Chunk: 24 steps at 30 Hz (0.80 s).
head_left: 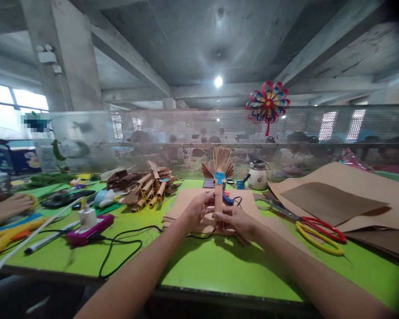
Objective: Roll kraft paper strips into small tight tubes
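Observation:
Both my hands hold a brown paper figure (219,177) upright over the green table (199,261). The figure is a rolled paper stick topped with a pleated fan and a blue piece. My left hand (196,210) pinches the stick from the left side. My right hand (237,221) is wrapped around its lower end. Under the hands lies a stack of brown paper pieces (186,201).
A pile of finished paper figures (149,184) lies to the left, with a pink device and charger (88,228) and black cables nearer. Red-and-yellow scissors (314,228) and large brown paper sheets (346,199) lie at right. Another person's hand (9,206) rests at far left. A mesh screen stands behind.

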{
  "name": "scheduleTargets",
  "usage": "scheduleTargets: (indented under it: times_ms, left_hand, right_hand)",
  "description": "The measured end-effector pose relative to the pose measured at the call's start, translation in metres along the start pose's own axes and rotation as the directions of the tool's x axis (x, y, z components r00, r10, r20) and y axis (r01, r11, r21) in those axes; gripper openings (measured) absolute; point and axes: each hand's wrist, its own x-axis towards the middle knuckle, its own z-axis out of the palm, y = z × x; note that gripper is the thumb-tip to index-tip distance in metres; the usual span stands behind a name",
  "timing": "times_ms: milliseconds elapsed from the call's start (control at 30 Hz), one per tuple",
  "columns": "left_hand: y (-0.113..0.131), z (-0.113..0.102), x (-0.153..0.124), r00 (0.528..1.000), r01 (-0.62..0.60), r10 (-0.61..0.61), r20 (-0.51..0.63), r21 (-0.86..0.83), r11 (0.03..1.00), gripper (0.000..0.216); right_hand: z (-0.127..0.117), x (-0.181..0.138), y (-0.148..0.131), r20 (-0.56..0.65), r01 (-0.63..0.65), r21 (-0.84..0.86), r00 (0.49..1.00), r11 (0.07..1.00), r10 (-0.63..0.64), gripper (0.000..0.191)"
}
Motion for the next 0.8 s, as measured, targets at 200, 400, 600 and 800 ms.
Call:
scheduleTargets:
  times_ms: [200,400,600,800]
  left_hand:
    - [-0.007,0.007,-0.002,0.999,0.014,-0.015,0.033,0.028,1.0,0.03]
    - [-0.006,0.009,-0.003,0.998,0.03,-0.035,0.054,0.083,0.996,0.031]
    - [-0.014,0.004,0.001,0.995,0.096,-0.097,0.012,0.083,0.992,0.031]
    - [-0.004,-0.006,0.002,0.997,0.036,-0.029,-0.066,0.099,0.994,0.026]
  right_hand:
    - [0.0,0.001,-0.003,-0.005,0.059,0.01,0.998,0.998,-0.059,0.045]
    - [0.0,0.001,-0.003,-0.05,0.033,0.003,0.998,0.999,-0.033,0.042]
    - [0.004,0.001,-0.002,-0.061,-0.003,-0.017,0.998,1.0,0.002,0.043]
    - [0.006,0.001,-0.004,-0.114,-0.075,0.037,0.99,0.996,0.079,0.041]
